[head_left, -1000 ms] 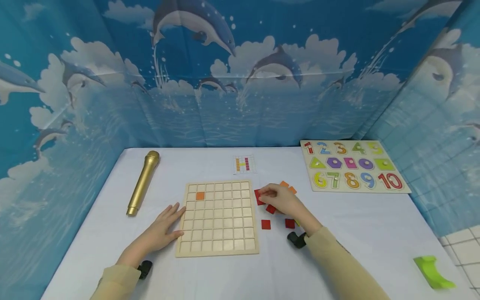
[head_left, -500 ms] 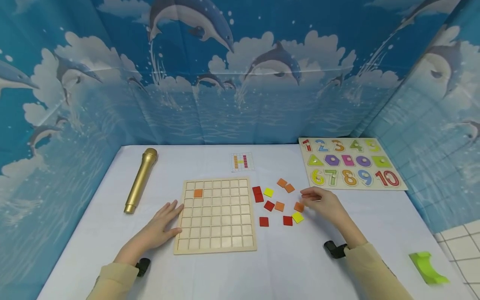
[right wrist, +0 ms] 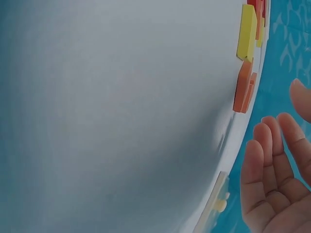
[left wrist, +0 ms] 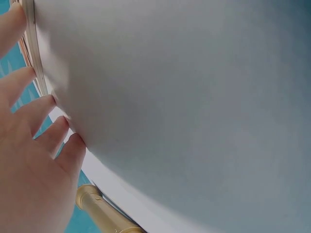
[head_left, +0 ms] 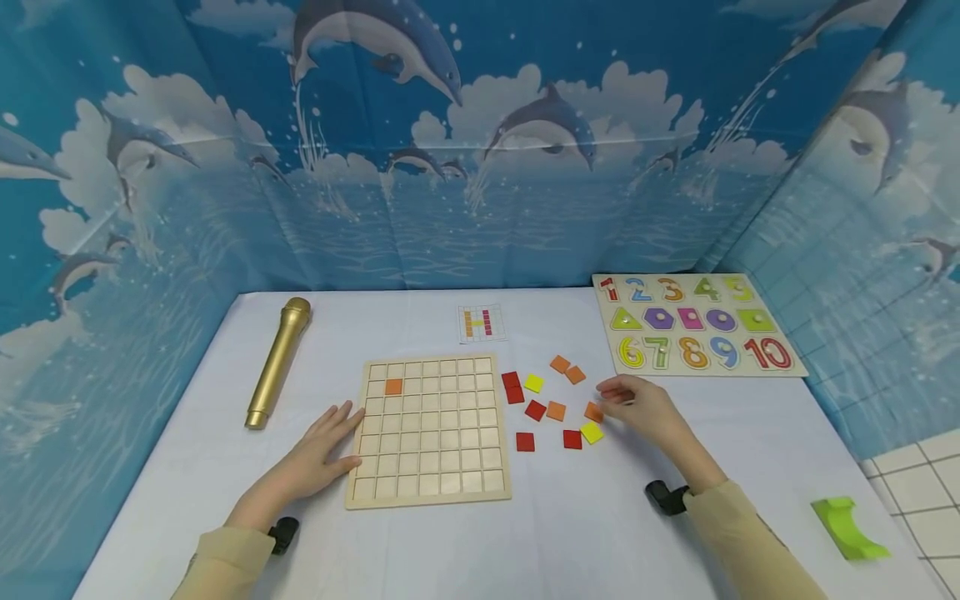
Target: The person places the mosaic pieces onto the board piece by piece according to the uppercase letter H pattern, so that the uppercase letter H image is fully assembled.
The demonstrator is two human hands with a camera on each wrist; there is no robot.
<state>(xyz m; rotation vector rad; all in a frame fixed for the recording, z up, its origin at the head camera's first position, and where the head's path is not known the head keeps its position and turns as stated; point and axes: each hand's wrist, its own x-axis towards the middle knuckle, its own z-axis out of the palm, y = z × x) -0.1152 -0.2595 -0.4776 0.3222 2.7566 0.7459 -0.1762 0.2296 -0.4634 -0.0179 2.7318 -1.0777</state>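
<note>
My left hand lies with spread fingers against the left edge of a wooden grid board. One orange tile sits in a cell near the board's upper left. To the right of the board are loose square tiles: several red ones, several orange ones and two yellow ones. Beside the rightmost orange tile hovers my right hand. In the right wrist view its fingers are gently bent and hold nothing, above the white table.
A small card with a coloured H pattern lies behind the board. A gold microphone is at the left. At the back right lies a number and shape puzzle. A green curved block is near the right table edge.
My right hand has moved right, from over the red tiles beside the board to the rightmost orange tile, uncovering several tiles. My left hand has stayed at the board's edge.
</note>
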